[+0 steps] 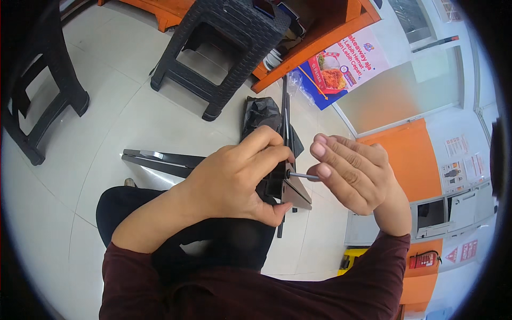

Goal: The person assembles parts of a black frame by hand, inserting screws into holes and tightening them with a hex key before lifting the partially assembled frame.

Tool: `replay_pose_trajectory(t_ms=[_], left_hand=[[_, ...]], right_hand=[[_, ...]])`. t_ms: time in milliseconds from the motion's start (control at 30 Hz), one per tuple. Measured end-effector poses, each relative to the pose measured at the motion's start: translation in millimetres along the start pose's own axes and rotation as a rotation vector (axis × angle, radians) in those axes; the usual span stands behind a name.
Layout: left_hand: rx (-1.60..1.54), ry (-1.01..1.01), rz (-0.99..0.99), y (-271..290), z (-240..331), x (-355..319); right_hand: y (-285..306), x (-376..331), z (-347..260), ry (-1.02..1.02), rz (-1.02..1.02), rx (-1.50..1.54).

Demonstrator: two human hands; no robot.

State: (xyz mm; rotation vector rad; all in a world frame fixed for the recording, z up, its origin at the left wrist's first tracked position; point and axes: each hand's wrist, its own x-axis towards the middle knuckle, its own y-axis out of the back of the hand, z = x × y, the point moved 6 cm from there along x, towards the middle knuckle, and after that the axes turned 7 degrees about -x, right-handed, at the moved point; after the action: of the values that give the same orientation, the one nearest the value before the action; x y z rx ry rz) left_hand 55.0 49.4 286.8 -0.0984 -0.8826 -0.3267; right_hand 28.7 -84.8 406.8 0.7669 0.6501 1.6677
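Observation:
A dark metal frame (275,184) stands in front of my lap, with a flat greyish wedge-shaped plate (298,193) at its near end. My left hand (234,178) grips this end, its fingers bent over the top and its thumb pressed lower down by the plate. From the right, my right hand (352,173) holds a thin grey metal rod (305,175) between thumb and fingers. The rod's far end meets a round dark fitting (288,174) on the frame. The fingers hide its other end, so I cannot tell whether it is a hex key.
A long dark bar (165,160) reaches out left of my left hand. Beyond the frame lies a black plastic bag (260,114). Black stools (224,50) stand ahead and at far left, beside an orange shelf (314,50). A yellow object (349,260) sits behind my right arm.

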Motion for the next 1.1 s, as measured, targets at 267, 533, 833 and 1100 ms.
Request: replay_pose_trajectory(t_ms=[267, 533, 833, 1100], left_hand=[[0.057, 0.018, 0.000, 2, -6, 0], [0.074, 0.037, 0.019, 5, -8, -2], [0.070, 0.050, 0.046, 10, -9, 0], [0.040, 0.063, -0.005, 6, -8, 0]], right_hand=[[-13, 0, 10, -0.806, -0.496, 0.571], [-17, 9, 12, -1.061, -0.407, 0.629], [-1, 14, -3, -0.192, -0.161, 0.225], [-3, 19, 0, -0.306, -0.188, 0.271]])
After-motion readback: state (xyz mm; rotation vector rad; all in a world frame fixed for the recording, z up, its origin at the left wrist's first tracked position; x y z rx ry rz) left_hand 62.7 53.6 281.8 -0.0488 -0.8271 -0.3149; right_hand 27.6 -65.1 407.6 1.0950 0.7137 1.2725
